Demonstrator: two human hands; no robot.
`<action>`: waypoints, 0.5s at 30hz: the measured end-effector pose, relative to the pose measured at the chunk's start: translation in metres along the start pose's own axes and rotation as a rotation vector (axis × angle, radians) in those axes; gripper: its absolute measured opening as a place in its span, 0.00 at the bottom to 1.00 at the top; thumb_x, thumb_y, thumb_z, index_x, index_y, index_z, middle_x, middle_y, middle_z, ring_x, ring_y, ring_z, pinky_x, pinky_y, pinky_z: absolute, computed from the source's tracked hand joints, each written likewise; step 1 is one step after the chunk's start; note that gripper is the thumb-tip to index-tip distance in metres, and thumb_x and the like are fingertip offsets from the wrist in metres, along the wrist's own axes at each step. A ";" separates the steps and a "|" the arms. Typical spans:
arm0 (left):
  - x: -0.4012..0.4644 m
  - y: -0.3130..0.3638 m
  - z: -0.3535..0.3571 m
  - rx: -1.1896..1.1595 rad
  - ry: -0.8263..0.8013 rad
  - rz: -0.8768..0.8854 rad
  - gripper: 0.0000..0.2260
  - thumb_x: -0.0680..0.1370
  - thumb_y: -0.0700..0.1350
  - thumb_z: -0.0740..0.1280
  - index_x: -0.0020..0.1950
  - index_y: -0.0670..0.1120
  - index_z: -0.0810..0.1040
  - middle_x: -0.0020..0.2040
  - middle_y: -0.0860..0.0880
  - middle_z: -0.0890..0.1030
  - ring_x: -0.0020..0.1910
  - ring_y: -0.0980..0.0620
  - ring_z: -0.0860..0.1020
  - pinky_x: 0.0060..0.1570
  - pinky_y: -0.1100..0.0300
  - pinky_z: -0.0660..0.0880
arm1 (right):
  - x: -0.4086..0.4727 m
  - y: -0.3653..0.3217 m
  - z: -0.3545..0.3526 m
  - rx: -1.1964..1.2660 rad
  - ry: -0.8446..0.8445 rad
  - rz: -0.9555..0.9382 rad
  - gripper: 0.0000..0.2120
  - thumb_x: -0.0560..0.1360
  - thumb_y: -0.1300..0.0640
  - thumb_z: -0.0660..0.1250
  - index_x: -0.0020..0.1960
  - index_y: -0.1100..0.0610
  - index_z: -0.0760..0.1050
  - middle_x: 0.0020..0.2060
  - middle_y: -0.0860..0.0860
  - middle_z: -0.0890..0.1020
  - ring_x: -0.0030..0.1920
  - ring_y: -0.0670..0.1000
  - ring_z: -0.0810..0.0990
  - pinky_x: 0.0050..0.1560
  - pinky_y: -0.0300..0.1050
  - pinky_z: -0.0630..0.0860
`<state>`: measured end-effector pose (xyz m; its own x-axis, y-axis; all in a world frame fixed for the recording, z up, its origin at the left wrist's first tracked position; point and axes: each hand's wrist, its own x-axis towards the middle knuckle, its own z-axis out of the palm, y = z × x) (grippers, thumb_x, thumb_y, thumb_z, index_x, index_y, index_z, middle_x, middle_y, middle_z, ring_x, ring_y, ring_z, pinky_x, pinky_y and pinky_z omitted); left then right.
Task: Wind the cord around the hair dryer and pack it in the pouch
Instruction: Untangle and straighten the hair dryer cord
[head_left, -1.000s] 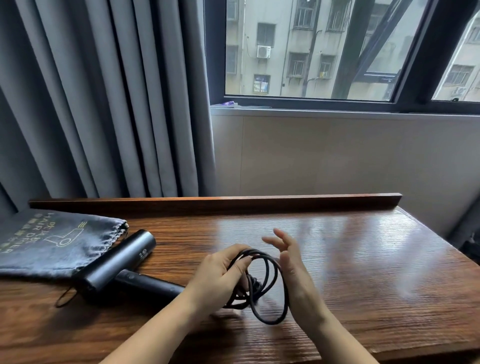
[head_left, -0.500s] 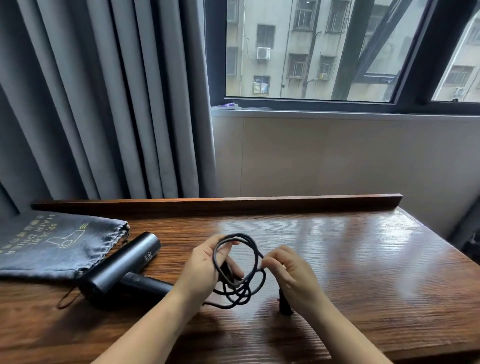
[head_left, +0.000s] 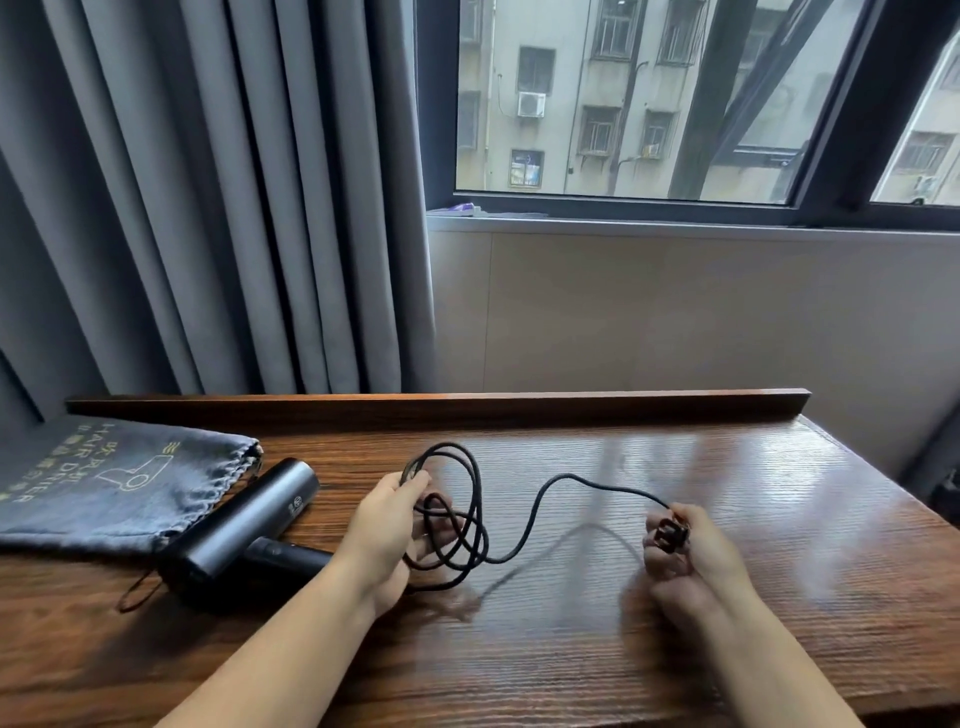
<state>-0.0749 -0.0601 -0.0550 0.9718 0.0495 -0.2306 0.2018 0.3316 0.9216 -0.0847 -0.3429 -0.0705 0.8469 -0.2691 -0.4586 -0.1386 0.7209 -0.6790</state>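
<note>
The hair dryer (head_left: 244, 525) is a matte black cylinder with a thinner black handle, and it lies flat on the wooden table (head_left: 675, 597), which has a glossy surface with fine grain lines. Just left of the hair dryer lies the pouch (head_left: 104, 483), made of soft grey-blue cloth with a gathered drawstring mouth and pale printed letters; its mouth touches the barrel. Right of the hair dryer the thin black cord (head_left: 470, 519) makes about 3 loose round loops and then runs in 1 curve further right. The left hand (head_left: 384, 535), next to the handle, has its fingers curled around the loops, with the thumb pressed on the top strand. The right hand (head_left: 691, 551), well to the right of the hair dryer, closes its fingers around the plug (head_left: 672, 535), a small dark block; this part is blurred, so the exact grip is perhaps a pinch. Behind the hair dryer hang grey pleated curtains (head_left: 218, 197).
</note>
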 end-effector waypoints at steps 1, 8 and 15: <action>0.002 -0.001 0.000 -0.007 0.008 -0.018 0.06 0.83 0.44 0.60 0.54 0.43 0.74 0.46 0.40 0.81 0.45 0.41 0.81 0.36 0.53 0.79 | -0.001 -0.002 0.000 0.058 -0.011 0.006 0.12 0.77 0.62 0.56 0.35 0.56 0.64 0.26 0.50 0.68 0.16 0.43 0.63 0.11 0.33 0.55; -0.002 0.002 0.004 0.046 -0.071 -0.053 0.04 0.81 0.39 0.62 0.55 0.45 0.70 0.49 0.41 0.78 0.40 0.45 0.78 0.37 0.51 0.75 | -0.006 -0.014 0.003 0.172 -0.055 -0.161 0.13 0.83 0.51 0.57 0.42 0.54 0.70 0.33 0.49 0.73 0.21 0.41 0.72 0.19 0.30 0.68; -0.007 0.002 0.011 0.123 -0.048 0.005 0.07 0.83 0.42 0.60 0.59 0.41 0.71 0.49 0.41 0.80 0.47 0.45 0.77 0.39 0.53 0.78 | -0.024 0.009 0.012 -0.194 -0.152 -0.227 0.10 0.83 0.56 0.58 0.43 0.55 0.69 0.34 0.52 0.76 0.22 0.45 0.72 0.20 0.37 0.71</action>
<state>-0.0798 -0.0697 -0.0478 0.9768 0.0051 -0.2140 0.2080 0.2129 0.9547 -0.1002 -0.3221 -0.0583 0.9323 -0.2997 -0.2024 -0.0206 0.5147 -0.8571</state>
